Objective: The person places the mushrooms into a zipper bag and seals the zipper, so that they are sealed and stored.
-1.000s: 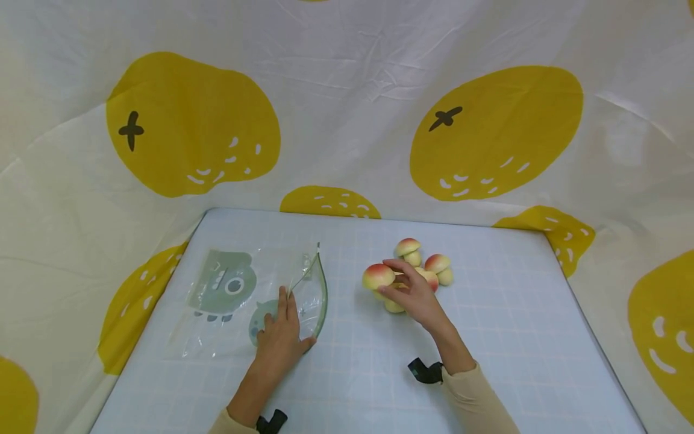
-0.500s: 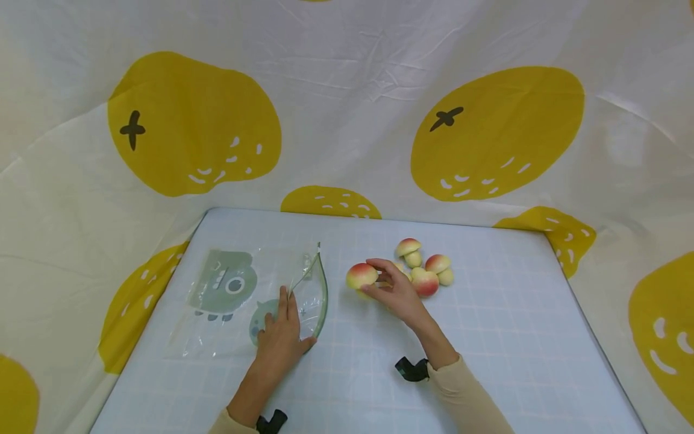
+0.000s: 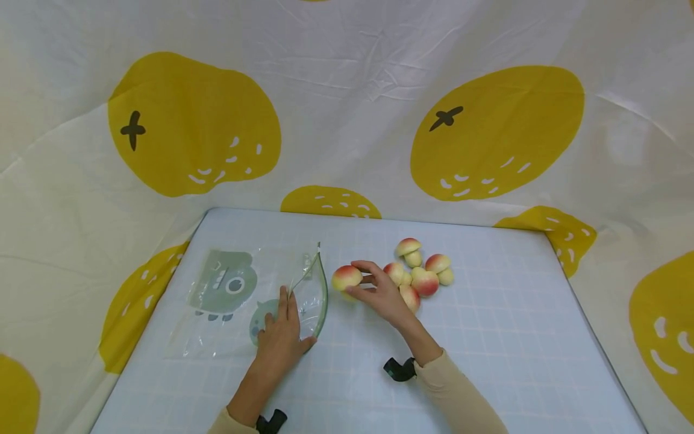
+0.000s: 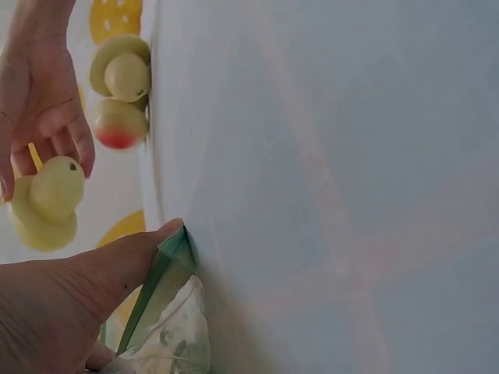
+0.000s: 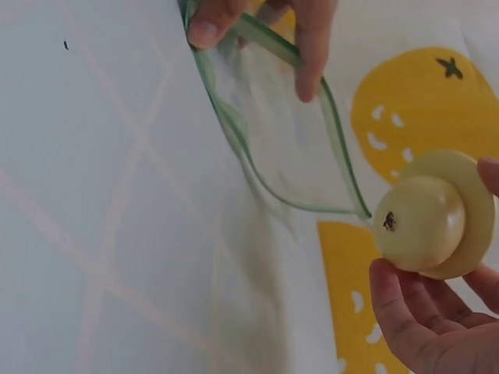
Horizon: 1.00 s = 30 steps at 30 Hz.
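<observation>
My right hand (image 3: 379,292) holds a toy mushroom (image 3: 347,278) with a red-and-yellow cap, fingers and thumb around the cap. In the right wrist view the mushroom's (image 5: 421,226) pale rounded stem faces the camera. Just left of it, the mouth of a clear zip bag (image 3: 309,313) with a green edge gapes toward the mushroom. My left hand (image 3: 282,337) holds that bag at its mouth, fingers over the upper lip and thumb at the near corner. In the left wrist view the thumb (image 4: 132,261) presses against the green rim (image 4: 160,269).
Several more toy mushrooms (image 3: 425,282) lie clustered just right of my right hand. The bag's body, printed with a green monster (image 3: 225,286), lies flat to the left on the checked table (image 3: 488,349). A yellow-patterned cloth (image 3: 347,120) hangs behind the table.
My right hand has carried the toy mushroom left, away from the cluster and close to the bag's mouth, uncovering mushrooms behind it. My left hand and the bag have stayed in place.
</observation>
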Each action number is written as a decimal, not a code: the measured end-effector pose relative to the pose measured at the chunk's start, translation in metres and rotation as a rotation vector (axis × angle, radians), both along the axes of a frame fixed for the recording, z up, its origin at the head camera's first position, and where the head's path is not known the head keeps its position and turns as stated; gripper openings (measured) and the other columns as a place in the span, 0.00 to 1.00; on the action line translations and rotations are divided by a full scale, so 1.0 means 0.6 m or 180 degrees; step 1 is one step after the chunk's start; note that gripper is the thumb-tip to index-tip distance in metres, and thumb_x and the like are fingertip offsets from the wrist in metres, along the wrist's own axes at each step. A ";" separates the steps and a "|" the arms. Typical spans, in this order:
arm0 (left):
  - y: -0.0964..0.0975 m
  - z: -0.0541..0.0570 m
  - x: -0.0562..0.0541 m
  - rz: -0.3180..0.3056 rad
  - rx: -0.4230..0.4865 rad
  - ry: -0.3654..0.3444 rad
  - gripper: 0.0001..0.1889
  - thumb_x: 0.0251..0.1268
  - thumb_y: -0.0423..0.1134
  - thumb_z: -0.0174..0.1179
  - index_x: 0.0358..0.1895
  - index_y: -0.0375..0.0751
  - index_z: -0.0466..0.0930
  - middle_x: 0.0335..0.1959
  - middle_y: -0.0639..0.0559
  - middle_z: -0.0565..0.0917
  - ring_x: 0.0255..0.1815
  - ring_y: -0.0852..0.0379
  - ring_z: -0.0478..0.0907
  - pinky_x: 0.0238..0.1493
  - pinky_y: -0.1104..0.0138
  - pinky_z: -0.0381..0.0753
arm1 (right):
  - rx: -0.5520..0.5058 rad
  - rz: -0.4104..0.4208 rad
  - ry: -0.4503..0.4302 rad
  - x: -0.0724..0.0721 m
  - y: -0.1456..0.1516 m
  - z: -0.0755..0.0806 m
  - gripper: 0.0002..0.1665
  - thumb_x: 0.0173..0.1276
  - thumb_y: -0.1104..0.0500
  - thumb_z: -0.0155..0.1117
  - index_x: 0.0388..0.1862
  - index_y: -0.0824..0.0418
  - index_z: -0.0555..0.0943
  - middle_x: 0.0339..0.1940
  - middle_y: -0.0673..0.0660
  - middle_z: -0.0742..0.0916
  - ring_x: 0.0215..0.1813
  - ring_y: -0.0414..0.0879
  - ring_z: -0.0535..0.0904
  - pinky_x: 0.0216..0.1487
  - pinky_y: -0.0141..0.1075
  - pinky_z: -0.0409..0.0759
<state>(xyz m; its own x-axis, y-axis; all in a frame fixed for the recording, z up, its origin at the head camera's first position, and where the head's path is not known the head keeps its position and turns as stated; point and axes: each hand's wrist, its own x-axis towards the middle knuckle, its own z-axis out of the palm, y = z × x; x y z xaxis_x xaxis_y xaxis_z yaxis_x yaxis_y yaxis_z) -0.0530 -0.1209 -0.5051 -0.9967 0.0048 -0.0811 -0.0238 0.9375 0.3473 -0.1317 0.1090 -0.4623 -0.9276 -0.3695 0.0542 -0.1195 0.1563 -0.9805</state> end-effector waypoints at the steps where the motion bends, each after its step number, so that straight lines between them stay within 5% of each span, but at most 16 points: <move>1: 0.000 0.000 0.000 0.0003 -0.0002 -0.0001 0.60 0.49 0.50 0.79 0.76 0.23 0.49 0.79 0.32 0.46 0.58 0.21 0.68 0.42 0.31 0.75 | 0.0027 0.0010 0.0021 0.002 -0.004 0.006 0.32 0.65 0.68 0.70 0.67 0.68 0.72 0.63 0.66 0.78 0.53 0.59 0.82 0.48 0.36 0.81; 3: 0.000 0.001 -0.001 0.0015 -0.0011 -0.0029 0.60 0.49 0.51 0.79 0.76 0.24 0.49 0.80 0.32 0.46 0.58 0.21 0.68 0.43 0.31 0.75 | 0.0023 0.0049 0.0061 0.005 -0.012 0.015 0.31 0.66 0.68 0.69 0.66 0.69 0.72 0.62 0.67 0.78 0.52 0.59 0.82 0.47 0.37 0.81; 12: 0.000 0.000 -0.005 0.0011 0.0014 -0.0068 0.60 0.50 0.51 0.78 0.76 0.24 0.49 0.80 0.32 0.44 0.59 0.20 0.67 0.43 0.31 0.74 | 0.0081 0.0001 0.0080 -0.025 -0.049 -0.068 0.34 0.65 0.60 0.73 0.68 0.62 0.73 0.62 0.61 0.79 0.53 0.56 0.81 0.46 0.39 0.81; 30: -0.004 -0.003 0.000 -0.0037 -0.0019 0.0007 0.59 0.50 0.52 0.78 0.76 0.24 0.50 0.79 0.32 0.46 0.57 0.20 0.68 0.39 0.32 0.75 | 0.0578 -0.0019 0.0507 -0.039 -0.114 -0.095 0.33 0.63 0.58 0.74 0.64 0.68 0.75 0.55 0.64 0.78 0.48 0.56 0.79 0.47 0.43 0.80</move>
<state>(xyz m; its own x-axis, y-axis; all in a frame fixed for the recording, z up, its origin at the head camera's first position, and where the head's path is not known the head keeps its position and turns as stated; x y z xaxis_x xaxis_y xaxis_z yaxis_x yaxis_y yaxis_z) -0.0529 -0.1232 -0.5069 -0.9968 0.0160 -0.0788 -0.0119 0.9397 0.3417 -0.1554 0.0404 -0.5195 -0.9149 -0.3810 0.1332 -0.2689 0.3294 -0.9051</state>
